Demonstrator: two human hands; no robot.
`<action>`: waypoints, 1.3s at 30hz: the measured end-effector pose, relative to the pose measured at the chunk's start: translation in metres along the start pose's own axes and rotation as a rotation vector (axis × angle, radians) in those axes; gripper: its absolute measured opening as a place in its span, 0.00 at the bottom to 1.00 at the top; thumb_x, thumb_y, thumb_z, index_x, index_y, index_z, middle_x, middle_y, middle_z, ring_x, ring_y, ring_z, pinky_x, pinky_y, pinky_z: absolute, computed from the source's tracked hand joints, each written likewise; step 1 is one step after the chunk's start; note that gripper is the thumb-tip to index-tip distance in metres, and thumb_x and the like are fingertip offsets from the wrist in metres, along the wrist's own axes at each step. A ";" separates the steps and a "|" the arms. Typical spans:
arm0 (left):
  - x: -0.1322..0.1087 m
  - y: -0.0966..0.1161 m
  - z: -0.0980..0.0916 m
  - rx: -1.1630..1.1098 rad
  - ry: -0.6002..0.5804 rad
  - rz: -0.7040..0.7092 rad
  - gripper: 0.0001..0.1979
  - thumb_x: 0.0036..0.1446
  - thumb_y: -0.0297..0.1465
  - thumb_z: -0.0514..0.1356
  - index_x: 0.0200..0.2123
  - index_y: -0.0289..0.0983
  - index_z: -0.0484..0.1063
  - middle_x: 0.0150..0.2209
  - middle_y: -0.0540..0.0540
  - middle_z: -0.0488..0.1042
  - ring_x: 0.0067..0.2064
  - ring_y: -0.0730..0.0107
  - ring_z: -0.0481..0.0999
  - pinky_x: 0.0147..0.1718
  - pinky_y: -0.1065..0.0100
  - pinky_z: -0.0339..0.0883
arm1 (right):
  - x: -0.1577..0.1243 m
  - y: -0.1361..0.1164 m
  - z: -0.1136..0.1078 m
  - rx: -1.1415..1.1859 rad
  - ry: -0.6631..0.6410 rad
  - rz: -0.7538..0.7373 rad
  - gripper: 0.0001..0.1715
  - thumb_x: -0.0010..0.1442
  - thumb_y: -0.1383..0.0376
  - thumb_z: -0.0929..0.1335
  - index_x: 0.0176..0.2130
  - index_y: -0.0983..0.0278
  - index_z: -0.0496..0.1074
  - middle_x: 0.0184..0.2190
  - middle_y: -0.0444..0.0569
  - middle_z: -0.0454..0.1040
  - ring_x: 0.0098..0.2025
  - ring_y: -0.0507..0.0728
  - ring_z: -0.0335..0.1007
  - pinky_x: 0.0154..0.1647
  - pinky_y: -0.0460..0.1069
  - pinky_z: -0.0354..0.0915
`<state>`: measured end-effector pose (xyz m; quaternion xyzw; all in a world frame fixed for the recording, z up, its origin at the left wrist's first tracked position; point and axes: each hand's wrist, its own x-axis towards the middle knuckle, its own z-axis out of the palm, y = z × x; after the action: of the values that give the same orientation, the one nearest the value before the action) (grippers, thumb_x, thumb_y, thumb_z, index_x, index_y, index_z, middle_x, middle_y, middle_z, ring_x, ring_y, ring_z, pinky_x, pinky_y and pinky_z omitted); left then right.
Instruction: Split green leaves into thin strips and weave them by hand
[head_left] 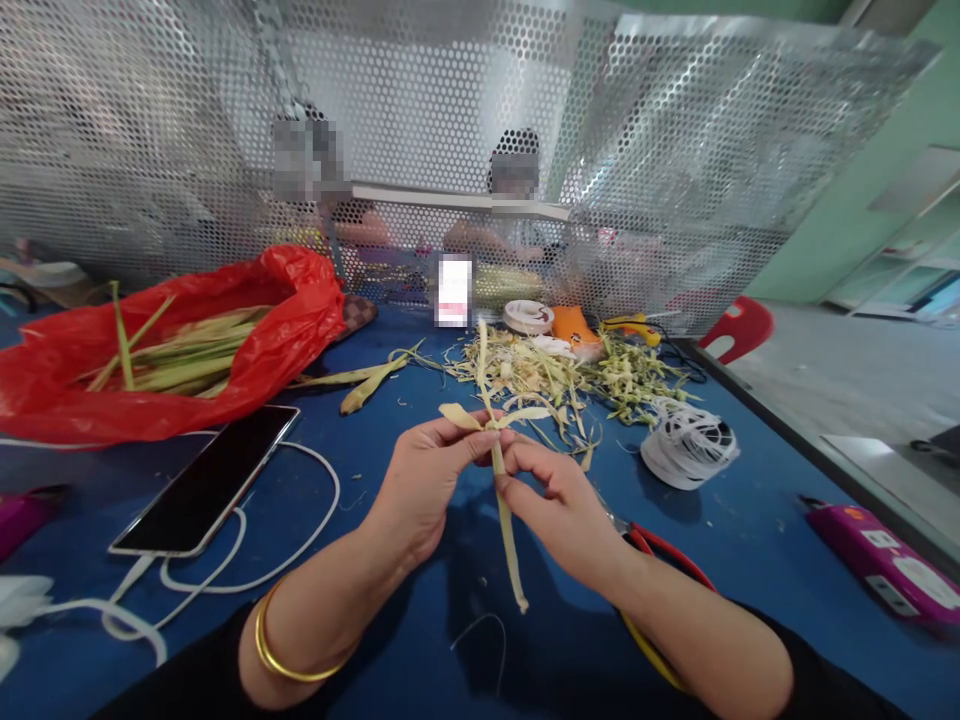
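Observation:
Both my hands meet over the blue table (390, 640), pinching a pale yellow-green leaf strip (504, 510). My left hand (420, 485) grips the folded, knotted top of the strip with thumb and fingers closed. My right hand (559, 505) pinches it just below, fingers curled. The strip's long end hangs down toward me, and short ends stick out sideways at the top. A gold bangle (289, 650) is on my left wrist.
A red plastic bag (225, 290) of green leaves lies at left, a phone (210, 480) with a white cable (247, 570) beside it. Leaf scraps (570, 375), a white thread spool (686, 445), red-handled scissors (667, 550) and a purple case (885, 565) lie right. Two people sit behind a perforated metal screen (675, 150).

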<state>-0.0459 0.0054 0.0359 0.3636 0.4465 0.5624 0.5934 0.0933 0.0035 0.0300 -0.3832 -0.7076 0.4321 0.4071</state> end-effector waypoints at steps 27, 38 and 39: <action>-0.002 0.005 0.004 -0.030 -0.081 0.009 0.11 0.52 0.36 0.62 0.31 0.34 0.78 0.31 0.45 0.76 0.30 0.73 0.71 0.26 0.73 0.65 | -0.003 -0.001 0.003 0.023 0.022 0.024 0.11 0.60 0.68 0.61 0.26 0.64 0.66 0.31 0.45 0.68 0.36 0.53 0.64 0.40 0.47 0.59; -0.003 0.004 0.003 -0.014 -0.063 0.022 0.03 0.45 0.27 0.66 0.27 0.34 0.79 0.38 0.46 0.76 0.38 0.70 0.73 0.35 0.73 0.68 | -0.004 0.001 0.004 0.038 0.068 -0.005 0.12 0.59 0.70 0.61 0.24 0.63 0.64 0.29 0.44 0.65 0.34 0.53 0.61 0.37 0.47 0.58; -0.003 0.004 0.003 -0.011 -0.068 0.032 0.03 0.44 0.26 0.66 0.27 0.34 0.79 0.38 0.46 0.76 0.40 0.70 0.73 0.37 0.74 0.68 | -0.004 0.002 0.003 0.057 0.064 -0.002 0.12 0.58 0.70 0.60 0.24 0.63 0.63 0.29 0.44 0.64 0.34 0.52 0.60 0.36 0.47 0.58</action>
<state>-0.0449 0.0032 0.0410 0.3864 0.4173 0.5616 0.6010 0.0920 -0.0005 0.0266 -0.3843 -0.6819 0.4393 0.4409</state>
